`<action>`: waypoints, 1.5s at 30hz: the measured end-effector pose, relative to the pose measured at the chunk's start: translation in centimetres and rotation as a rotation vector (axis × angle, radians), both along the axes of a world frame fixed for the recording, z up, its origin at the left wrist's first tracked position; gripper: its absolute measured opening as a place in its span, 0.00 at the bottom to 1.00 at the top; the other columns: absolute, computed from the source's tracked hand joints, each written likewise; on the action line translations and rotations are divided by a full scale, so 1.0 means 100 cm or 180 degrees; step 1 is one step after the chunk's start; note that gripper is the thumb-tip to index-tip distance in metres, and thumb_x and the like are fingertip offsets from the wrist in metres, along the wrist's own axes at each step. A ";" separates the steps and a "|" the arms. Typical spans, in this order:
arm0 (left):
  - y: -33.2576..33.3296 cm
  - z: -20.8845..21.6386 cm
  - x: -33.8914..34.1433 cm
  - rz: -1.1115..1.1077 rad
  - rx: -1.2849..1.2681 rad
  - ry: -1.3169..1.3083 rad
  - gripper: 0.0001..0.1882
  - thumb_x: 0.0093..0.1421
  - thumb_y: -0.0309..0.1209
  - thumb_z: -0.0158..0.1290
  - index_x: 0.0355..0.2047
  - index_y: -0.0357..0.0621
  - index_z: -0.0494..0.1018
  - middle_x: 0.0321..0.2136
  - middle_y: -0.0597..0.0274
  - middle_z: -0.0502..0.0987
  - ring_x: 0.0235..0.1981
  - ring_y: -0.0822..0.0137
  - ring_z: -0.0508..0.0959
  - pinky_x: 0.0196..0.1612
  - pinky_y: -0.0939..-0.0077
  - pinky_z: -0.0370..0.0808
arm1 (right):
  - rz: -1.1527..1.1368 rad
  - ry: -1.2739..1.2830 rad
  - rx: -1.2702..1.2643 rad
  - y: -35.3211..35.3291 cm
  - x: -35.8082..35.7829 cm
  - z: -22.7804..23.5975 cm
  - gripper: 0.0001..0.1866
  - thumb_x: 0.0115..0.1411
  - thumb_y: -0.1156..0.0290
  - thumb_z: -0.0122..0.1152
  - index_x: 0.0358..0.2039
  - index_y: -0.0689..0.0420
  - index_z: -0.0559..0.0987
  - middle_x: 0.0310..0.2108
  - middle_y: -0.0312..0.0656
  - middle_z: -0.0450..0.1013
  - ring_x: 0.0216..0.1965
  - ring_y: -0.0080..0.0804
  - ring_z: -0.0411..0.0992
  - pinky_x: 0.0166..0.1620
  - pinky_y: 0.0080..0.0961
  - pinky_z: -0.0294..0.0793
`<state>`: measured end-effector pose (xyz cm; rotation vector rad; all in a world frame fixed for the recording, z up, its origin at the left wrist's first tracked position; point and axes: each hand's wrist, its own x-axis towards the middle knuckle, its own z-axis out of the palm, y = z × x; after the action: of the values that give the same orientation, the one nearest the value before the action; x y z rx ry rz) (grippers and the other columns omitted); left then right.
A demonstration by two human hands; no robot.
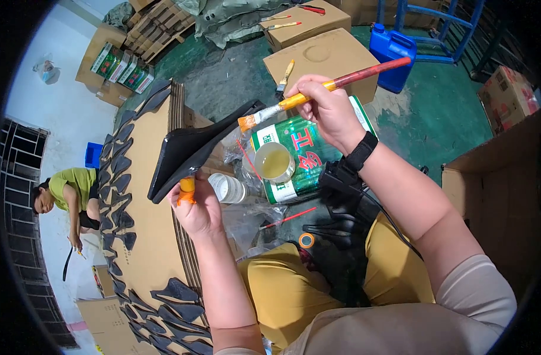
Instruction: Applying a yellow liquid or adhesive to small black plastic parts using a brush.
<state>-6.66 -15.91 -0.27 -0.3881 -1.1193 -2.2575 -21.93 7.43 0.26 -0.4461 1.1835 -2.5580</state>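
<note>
My left hand (199,210) is closed on a black shoe sole (190,145), its heel end low and its narrow end pointing up to the right. Orange tape is wrapped round a finger of that hand. In my right hand (332,112) is a paintbrush (309,99) with a yellow and red handle. Its orange-wrapped bristle end lies at the sole's edge; whether they touch I cannot tell. Below the brush, a cup (276,163) of yellowish liquid stands on a green tin (309,157). Beside it is a white jar (228,189).
Many black curved pieces (179,293) line the cardboard stack (152,231) at my left. Brushes lie on cardboard boxes (318,59) ahead, near a blue jerrycan (392,56). An open carton (483,171) stands right. A person (72,192) crouches far left, holding a black strip.
</note>
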 end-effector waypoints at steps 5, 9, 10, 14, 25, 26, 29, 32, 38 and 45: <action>0.015 0.016 -0.001 0.0185 0.0531 -0.0247 0.12 0.57 0.23 0.47 0.41 0.36 0.73 0.44 0.53 0.74 0.44 0.60 0.74 0.55 0.66 0.67 | -0.0199 -0.0145 0.0082 0.007 -0.006 -0.003 0.10 0.58 0.71 0.48 0.27 0.63 0.75 0.18 0.34 0.66 0.16 0.14 0.60 0.20 0.12 0.59; 0.001 0.011 0.004 0.0092 0.0546 -0.0052 0.15 0.61 0.29 0.43 0.45 0.33 0.70 0.45 0.48 0.73 0.50 0.57 0.71 0.61 0.59 0.59 | -0.0269 -0.0153 0.0017 0.009 -0.008 -0.008 0.09 0.58 0.72 0.49 0.27 0.64 0.75 0.19 0.35 0.67 0.16 0.14 0.60 0.19 0.11 0.59; 0.003 0.013 0.004 0.0148 0.0688 -0.0133 0.14 0.61 0.28 0.44 0.44 0.34 0.70 0.46 0.50 0.73 0.48 0.58 0.71 0.62 0.60 0.59 | -0.0250 -0.0164 -0.0016 0.011 -0.009 -0.008 0.09 0.58 0.72 0.49 0.28 0.64 0.75 0.19 0.35 0.67 0.16 0.14 0.60 0.19 0.12 0.59; 0.002 0.015 0.003 0.0159 0.0808 -0.0145 0.13 0.61 0.27 0.45 0.43 0.35 0.71 0.47 0.51 0.72 0.48 0.59 0.72 0.61 0.62 0.60 | -0.0218 -0.0070 -0.0216 0.015 -0.010 -0.006 0.09 0.58 0.71 0.49 0.28 0.64 0.74 0.20 0.36 0.68 0.17 0.15 0.60 0.20 0.13 0.60; -0.001 0.013 0.002 0.0150 0.0897 -0.0166 0.15 0.62 0.30 0.44 0.45 0.35 0.70 0.47 0.51 0.72 0.50 0.58 0.70 0.62 0.61 0.59 | -0.0229 -0.0011 -0.0247 -0.002 0.003 0.002 0.09 0.57 0.71 0.51 0.24 0.61 0.76 0.17 0.31 0.65 0.16 0.12 0.59 0.20 0.10 0.56; -0.001 0.013 0.002 0.0144 0.0986 -0.0168 0.15 0.62 0.31 0.44 0.45 0.34 0.70 0.47 0.50 0.72 0.50 0.57 0.70 0.62 0.60 0.59 | -0.0267 -0.0051 -0.0205 -0.001 0.001 0.000 0.09 0.57 0.70 0.51 0.24 0.60 0.76 0.17 0.31 0.66 0.17 0.12 0.59 0.20 0.10 0.56; -0.004 0.012 0.002 0.0292 0.1200 -0.0263 0.16 0.62 0.31 0.45 0.45 0.32 0.69 0.46 0.49 0.72 0.50 0.56 0.69 0.62 0.59 0.58 | -0.0327 -0.0062 -0.0115 0.004 -0.003 -0.004 0.09 0.58 0.71 0.50 0.26 0.61 0.75 0.20 0.33 0.67 0.17 0.13 0.60 0.21 0.11 0.59; -0.015 0.009 0.006 -0.0008 0.1343 -0.0132 0.15 0.62 0.30 0.45 0.44 0.30 0.69 0.45 0.48 0.72 0.50 0.54 0.69 0.62 0.56 0.59 | -0.0332 -0.0045 -0.0087 0.002 -0.004 -0.005 0.08 0.59 0.72 0.49 0.27 0.62 0.74 0.22 0.36 0.69 0.17 0.13 0.61 0.21 0.11 0.61; -0.022 0.012 0.009 0.0303 0.2142 -0.0480 0.10 0.61 0.26 0.44 0.38 0.29 0.69 0.39 0.45 0.73 0.46 0.51 0.71 0.58 0.52 0.62 | -0.0391 -0.0044 0.0091 -0.001 -0.004 -0.010 0.09 0.58 0.70 0.50 0.27 0.61 0.74 0.20 0.34 0.68 0.17 0.13 0.61 0.21 0.11 0.60; -0.027 0.011 0.011 0.0661 0.2113 -0.0621 0.11 0.62 0.27 0.44 0.40 0.30 0.69 0.43 0.48 0.71 0.48 0.54 0.70 0.58 0.57 0.63 | -0.0363 0.0013 0.0639 -0.005 -0.002 -0.017 0.10 0.55 0.69 0.51 0.22 0.59 0.77 0.16 0.30 0.65 0.17 0.13 0.60 0.21 0.12 0.60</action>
<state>-5.55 -18.60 0.83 0.2108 -0.4125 -2.3464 -22.11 6.96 -1.43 -0.3467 1.4891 -2.4970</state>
